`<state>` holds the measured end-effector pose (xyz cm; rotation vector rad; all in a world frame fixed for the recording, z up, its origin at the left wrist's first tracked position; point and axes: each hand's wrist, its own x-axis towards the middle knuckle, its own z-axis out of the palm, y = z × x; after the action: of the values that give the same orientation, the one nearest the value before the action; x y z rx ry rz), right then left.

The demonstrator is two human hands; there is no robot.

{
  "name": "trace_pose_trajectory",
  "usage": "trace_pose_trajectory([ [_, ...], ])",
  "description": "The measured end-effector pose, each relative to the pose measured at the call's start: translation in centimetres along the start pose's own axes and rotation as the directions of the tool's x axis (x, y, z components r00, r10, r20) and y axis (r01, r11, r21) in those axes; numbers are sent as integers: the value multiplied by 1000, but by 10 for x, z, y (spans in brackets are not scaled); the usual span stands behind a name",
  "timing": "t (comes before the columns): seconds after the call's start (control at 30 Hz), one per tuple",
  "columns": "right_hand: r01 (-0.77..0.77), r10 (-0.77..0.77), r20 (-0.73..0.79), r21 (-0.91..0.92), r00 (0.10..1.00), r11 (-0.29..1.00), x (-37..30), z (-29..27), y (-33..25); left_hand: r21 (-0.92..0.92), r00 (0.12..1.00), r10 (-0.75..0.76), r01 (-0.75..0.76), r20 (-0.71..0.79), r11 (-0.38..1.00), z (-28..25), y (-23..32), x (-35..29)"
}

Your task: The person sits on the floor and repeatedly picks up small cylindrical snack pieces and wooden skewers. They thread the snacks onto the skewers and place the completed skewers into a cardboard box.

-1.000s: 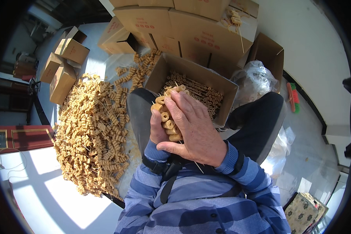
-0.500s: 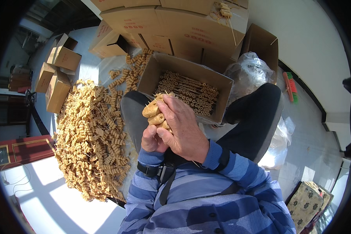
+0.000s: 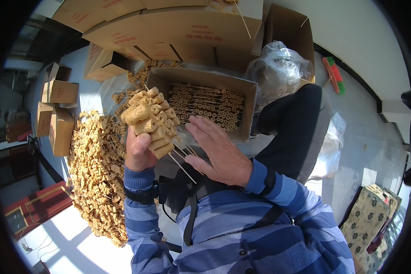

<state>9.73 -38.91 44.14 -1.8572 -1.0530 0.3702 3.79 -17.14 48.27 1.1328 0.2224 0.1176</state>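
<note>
My left hand [image 3: 139,153] grips a bundle of tan food skewers [image 3: 151,119], their thin sticks pointing down to the right. My right hand [image 3: 217,153] lies flat beside the bundle with fingers spread, its fingertips touching the sticks and the lower pieces. Just beyond the hands an open cardboard box [image 3: 247,93] holds rows of the same skewers [image 3: 205,105] lying flat. My dark-trousered legs are under the hands.
A big loose pile of skewers [image 3: 96,178] covers the floor at left. Stacked cardboard boxes [image 3: 160,27] stand behind, smaller boxes [image 3: 57,114] at far left. A crumpled plastic bag [image 3: 278,68] and a brush [image 3: 333,75] lie at right.
The right hand came off the bundle, which it had covered, and now rests open at its side. The left hand holds the bundle higher, fully in view.
</note>
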Motion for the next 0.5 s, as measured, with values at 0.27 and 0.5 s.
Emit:
trace_pose_trajectory([
  [0.27, -67, 119, 107, -399, 987, 915, -31, 23, 53, 849, 849, 45, -528, 526, 27, 18, 0, 105],
  [0.5, -131, 308, 194, -612, 931, 780, -27, 30, 77, 803, 788, -380, -573, 485, -162, 3, -101, 144],
])
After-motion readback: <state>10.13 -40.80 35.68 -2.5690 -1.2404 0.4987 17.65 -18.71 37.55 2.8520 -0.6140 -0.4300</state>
